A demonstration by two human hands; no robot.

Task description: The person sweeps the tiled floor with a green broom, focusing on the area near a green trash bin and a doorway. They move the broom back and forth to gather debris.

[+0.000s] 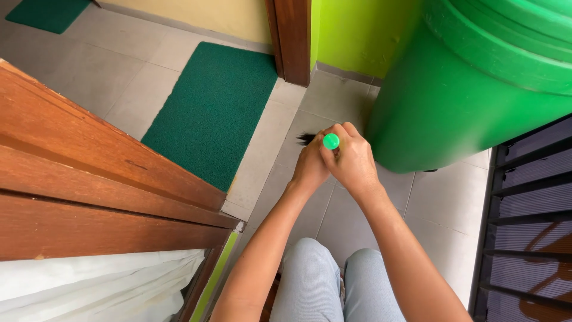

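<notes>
Both my hands meet in front of me, closed around one upright stick-like handle seen end-on. Its bright green round cap (330, 141) shows between my fingers. My right hand (353, 162) wraps the handle just under the cap. My left hand (310, 166) grips it from the left side, pressed against the right one. A dark bristly tuft (306, 138) sticks out past my left hand's fingers, low over the grey tiled floor (262, 149). The rest of the handle is hidden by my hands.
A large green plastic barrel (471, 89) stands close at the right. A dark green mat (211, 113) lies on the tiles at the left. Wooden planks (89, 179) slope at left, a black metal grille (530, 226) at right, my knees (333, 280) below.
</notes>
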